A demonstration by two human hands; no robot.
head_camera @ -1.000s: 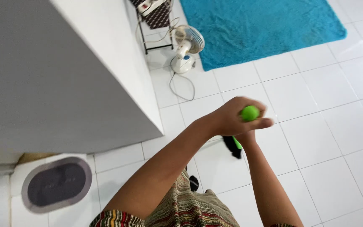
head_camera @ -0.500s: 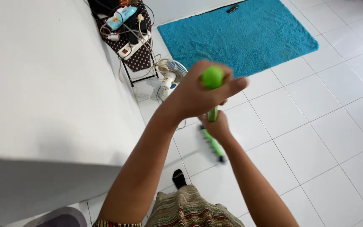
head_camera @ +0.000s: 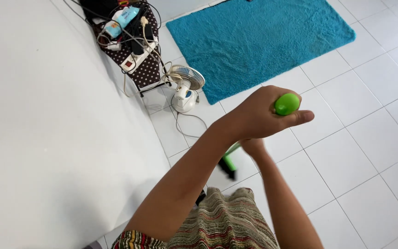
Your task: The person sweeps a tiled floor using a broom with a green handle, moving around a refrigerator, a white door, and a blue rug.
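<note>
I hold a green broom upright in front of me. My left hand (head_camera: 259,115) is closed over the rounded green top of the handle (head_camera: 287,104). Below it, my right hand (head_camera: 253,147) grips the shaft and is mostly hidden behind my left wrist. The broom's green and black head (head_camera: 229,166) rests on the white tiled floor (head_camera: 346,157) near my feet. The shaft between my two hands is out of sight.
A small white table fan (head_camera: 185,90) with a loose cord stands on the floor by a white wall (head_camera: 56,129). Behind it is a dotted stand (head_camera: 139,50) with a power strip and cables. A turquoise rug (head_camera: 259,41) lies farther back.
My hands and the handle top dropped lower and moved right. The broom head swept left along the floor toward my feet. The view shifted slightly.
</note>
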